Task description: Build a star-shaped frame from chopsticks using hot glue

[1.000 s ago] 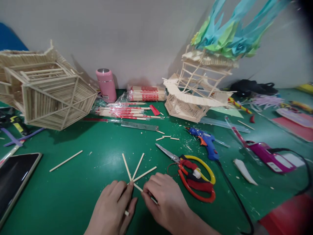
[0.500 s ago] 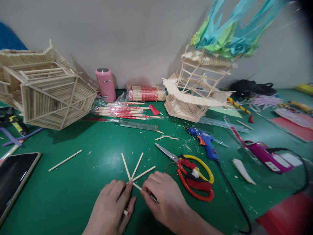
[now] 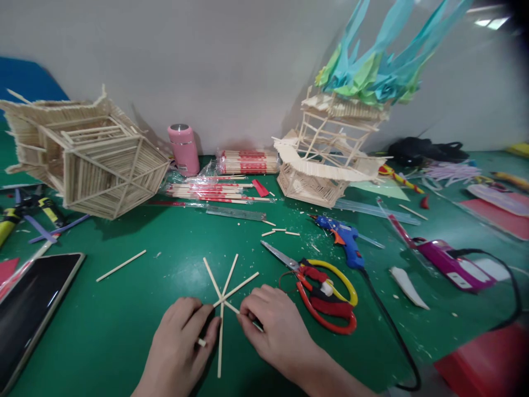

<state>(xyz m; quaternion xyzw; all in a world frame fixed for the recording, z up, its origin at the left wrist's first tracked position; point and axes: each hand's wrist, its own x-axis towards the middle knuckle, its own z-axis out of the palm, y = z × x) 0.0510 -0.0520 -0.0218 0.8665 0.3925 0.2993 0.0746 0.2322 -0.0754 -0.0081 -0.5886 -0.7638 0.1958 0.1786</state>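
Several thin wooden sticks cross at one middle point on the green table, making a star (image 3: 223, 299). My left hand (image 3: 179, 336) is closed at the star's left side, thumb and fingers pinching a stick near the centre. A short stick end (image 3: 201, 342) pokes out between its fingers. On the other side, my right hand (image 3: 275, 328) is closed, its fingertips gripping the stick that points to the lower right; its palm side is hidden. One stick of the star lies bare between the hands, pointing towards me. Scissors (image 3: 316, 289) with red and yellow handles lie just right of my right hand.
A loose stick (image 3: 121, 266) and a tablet (image 3: 37, 314) lie left. Behind stand two stick-built models (image 3: 118, 171) (image 3: 314, 171), a pink flask (image 3: 184, 149) and packs of sticks (image 3: 248, 161). A blue glue gun (image 3: 345, 237) with a black cord lies right.
My left hand has drawn back left from the star's centre, uncovering the crossing and the stick pointing towards me. My right hand keeps its grip. The view has shifted slightly.
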